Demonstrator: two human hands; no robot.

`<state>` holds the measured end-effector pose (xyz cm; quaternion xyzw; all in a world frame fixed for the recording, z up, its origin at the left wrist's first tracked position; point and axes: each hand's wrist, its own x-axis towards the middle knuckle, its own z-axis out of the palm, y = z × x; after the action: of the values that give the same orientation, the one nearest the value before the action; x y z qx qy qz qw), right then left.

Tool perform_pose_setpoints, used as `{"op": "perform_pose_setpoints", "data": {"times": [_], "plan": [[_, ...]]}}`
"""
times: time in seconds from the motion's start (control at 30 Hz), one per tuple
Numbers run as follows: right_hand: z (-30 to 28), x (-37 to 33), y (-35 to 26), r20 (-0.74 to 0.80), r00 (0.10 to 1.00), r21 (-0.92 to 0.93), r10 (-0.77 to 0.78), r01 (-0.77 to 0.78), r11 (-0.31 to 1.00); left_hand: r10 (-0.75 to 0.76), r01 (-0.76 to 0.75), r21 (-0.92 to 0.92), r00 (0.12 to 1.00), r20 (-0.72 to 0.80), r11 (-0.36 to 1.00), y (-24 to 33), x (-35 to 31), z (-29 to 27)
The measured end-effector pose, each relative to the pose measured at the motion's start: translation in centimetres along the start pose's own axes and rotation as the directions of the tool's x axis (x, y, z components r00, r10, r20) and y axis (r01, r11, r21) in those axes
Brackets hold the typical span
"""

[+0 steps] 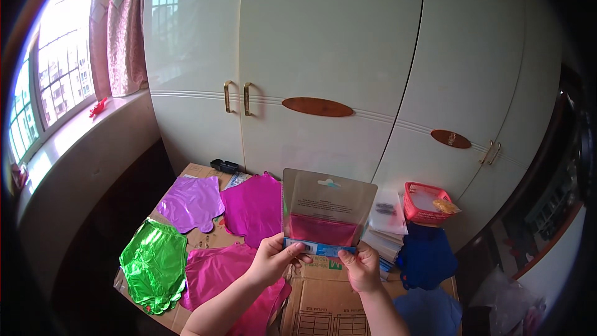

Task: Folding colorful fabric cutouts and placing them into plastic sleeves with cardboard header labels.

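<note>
A see-through packaging pouch [329,194] with a hang hole stands upright between my two hands over the cardboard. Folded pink foil [322,230] shows inside it, and a blue printed strip [326,249] runs along its lower edge. My left hand [278,259] pinches the lower left corner, thumb on the front. At the lower right corner, the thumb and fingers of my right hand [363,267] grip the pouch too. Flat foil pieces lie to the left: lilac [191,202], magenta [254,208], shiny green [153,266] and pink [217,274].
Right of the pouch is a stack of flat packages [382,246]. Behind it sits a red basket [425,214] with a yellow bundle on its rim. Dark blue foil [428,255] and lighter blue foil [429,312] lie at right. A black tray [224,166] is near the white cabinet [323,43].
</note>
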<state>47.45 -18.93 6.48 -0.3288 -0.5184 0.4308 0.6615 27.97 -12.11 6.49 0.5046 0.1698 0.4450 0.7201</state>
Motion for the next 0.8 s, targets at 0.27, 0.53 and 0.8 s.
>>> {"op": "perform_pose_setpoints", "data": {"times": [0.27,0.53,0.8], "plan": [[0.4,-0.3,-0.1,-0.04,0.999,0.008,-0.027,0.027,1.0,0.023,-0.02,-0.086,0.999,0.039,0.996,-0.2,0.0,0.2],[1.0,-0.2,-0.2,-0.052,0.99,-0.096,-0.133,0.128,0.987,0.012,-0.012,-0.099,1.0,-0.003,0.995,-0.1,0.0,0.5],[1.3,-0.3,-0.7,-0.1,0.983,-0.178,-0.155,0.135,0.975,0.175,-0.178,0.213,0.984,0.032,0.961,-0.7,-0.1,0.6]]}}
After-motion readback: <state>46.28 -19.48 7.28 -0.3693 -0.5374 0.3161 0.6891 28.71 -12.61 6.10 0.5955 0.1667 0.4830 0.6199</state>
